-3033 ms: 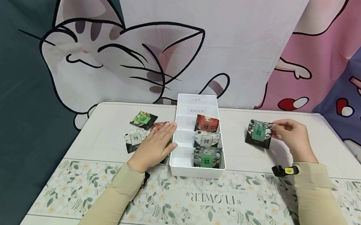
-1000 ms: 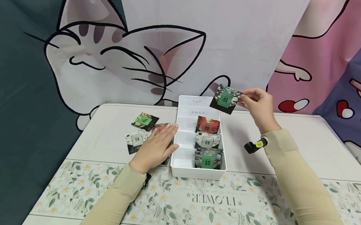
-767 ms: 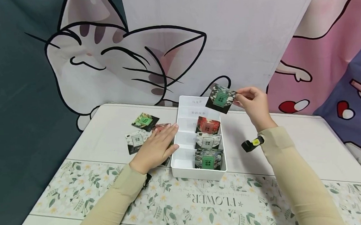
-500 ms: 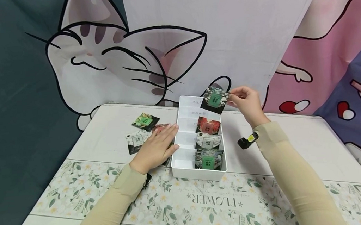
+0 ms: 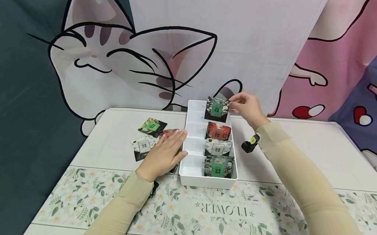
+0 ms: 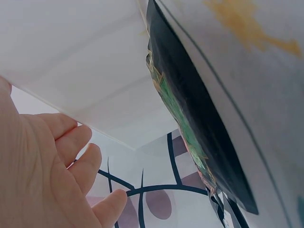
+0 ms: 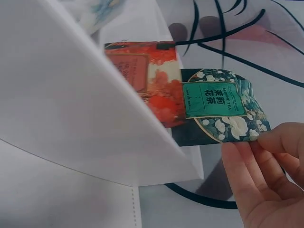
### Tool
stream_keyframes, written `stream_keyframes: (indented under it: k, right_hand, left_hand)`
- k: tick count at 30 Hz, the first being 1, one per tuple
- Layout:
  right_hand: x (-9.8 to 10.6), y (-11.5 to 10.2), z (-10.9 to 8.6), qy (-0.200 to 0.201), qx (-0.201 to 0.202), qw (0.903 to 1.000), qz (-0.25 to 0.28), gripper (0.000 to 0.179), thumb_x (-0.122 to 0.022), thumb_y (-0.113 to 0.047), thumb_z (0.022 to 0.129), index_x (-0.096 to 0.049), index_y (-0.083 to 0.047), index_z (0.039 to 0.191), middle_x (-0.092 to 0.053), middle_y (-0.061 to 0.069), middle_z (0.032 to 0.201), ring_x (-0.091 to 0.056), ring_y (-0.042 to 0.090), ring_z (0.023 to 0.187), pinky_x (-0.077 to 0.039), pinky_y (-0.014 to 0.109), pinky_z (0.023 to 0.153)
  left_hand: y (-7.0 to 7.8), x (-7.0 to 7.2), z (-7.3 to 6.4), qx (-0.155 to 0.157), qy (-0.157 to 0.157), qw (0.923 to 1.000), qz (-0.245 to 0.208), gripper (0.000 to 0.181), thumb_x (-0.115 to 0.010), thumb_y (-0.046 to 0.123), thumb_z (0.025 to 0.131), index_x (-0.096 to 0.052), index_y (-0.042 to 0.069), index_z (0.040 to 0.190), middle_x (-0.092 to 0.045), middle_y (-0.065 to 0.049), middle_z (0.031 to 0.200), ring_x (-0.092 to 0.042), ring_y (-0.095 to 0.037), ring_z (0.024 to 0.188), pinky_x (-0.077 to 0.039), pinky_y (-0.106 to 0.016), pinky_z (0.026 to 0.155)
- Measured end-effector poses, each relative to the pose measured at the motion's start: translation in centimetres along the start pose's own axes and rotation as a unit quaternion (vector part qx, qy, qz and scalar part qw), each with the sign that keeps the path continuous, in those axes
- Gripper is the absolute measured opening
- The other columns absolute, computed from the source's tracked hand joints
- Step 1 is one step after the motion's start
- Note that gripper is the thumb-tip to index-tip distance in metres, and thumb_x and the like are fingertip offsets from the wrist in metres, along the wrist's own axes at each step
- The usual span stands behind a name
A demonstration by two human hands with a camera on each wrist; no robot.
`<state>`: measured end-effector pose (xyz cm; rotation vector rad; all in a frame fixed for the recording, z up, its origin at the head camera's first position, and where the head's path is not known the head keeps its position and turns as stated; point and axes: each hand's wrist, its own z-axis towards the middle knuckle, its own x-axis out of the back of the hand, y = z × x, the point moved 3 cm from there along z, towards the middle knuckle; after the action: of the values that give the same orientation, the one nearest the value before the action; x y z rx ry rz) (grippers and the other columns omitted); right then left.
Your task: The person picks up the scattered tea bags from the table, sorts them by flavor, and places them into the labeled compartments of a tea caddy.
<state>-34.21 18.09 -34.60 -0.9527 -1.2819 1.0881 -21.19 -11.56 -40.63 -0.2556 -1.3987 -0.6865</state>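
Observation:
My right hand (image 5: 249,109) pinches the right edge of a jasmine tea sachet (image 5: 216,109), dark green with white flowers, between thumb and fingers. The sachet hangs upright over a rear compartment of the white divided box (image 5: 208,182); in the right wrist view its lower part (image 7: 190,135) reaches past the box's edge. In front of it, a red sachet (image 5: 217,131), white sachets (image 5: 217,148) and green sachets (image 5: 218,168) stand in separate compartments. My left hand (image 5: 161,154) lies with straight fingers against the box's left side, over loose sachets it partly hides.
Left of the box lie a green-labelled sachet (image 5: 152,126), a white sachet (image 5: 143,147) and a partly covered red sachet (image 5: 168,132). The table (image 5: 311,152) has a flower-printed strip along its front. A cat-printed cloth (image 5: 252,46) hangs close behind.
My right hand has picked the jasmine tea sachet up from the table at right, carried it left over the box and lowered it toward a rear compartment. My left hand has stayed put.

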Motion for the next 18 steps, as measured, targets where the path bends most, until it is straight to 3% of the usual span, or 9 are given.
stream_keyframes:
  k: [7, 13, 18]
  right_hand:
    - [-0.7, 0.6, 0.0, -0.034, 0.009, 0.9961, -0.08, 0.016, -0.059, -0.001, 0.098, -0.063, 0.008, 0.112, -0.063, 0.015, 0.102, -0.066, 0.023, 0.09, -0.062, 0.03, 0.085]
    - [-1.1, 0.8, 0.2, -0.039, 0.02, 0.9901, -0.133, 0.012, -0.06, 0.0, 0.098, -0.067, 0.005, 0.107, -0.067, 0.017, 0.099, -0.069, 0.017, 0.081, -0.062, 0.027, 0.08]
    - [-1.5, 0.9, 0.3, -0.035, 0.032, 0.9831, -0.177, 0.011, -0.062, -0.001, 0.098, -0.069, 0.004, 0.104, -0.07, 0.019, 0.098, -0.07, 0.022, 0.082, -0.062, 0.033, 0.08]
  left_hand:
    - [0.1, 0.0, 0.0, -0.004, 0.005, 1.0, -0.003, 0.068, -0.034, 0.05, 0.109, -0.022, 0.008, 0.162, -0.023, -0.009, 0.167, -0.021, -0.029, 0.154, -0.01, -0.051, 0.126]
    - [0.0, -0.1, 0.0, -0.001, 0.001, 1.0, -0.002, 0.07, -0.026, 0.055, 0.109, -0.02, 0.009, 0.162, -0.021, -0.007, 0.167, -0.021, -0.028, 0.154, -0.009, -0.05, 0.126]
    - [-0.1, -0.1, 0.0, 0.002, -0.003, 1.0, -0.004, 0.07, -0.026, 0.055, 0.109, -0.02, 0.01, 0.163, -0.02, -0.006, 0.168, -0.019, -0.027, 0.154, -0.008, -0.05, 0.126]
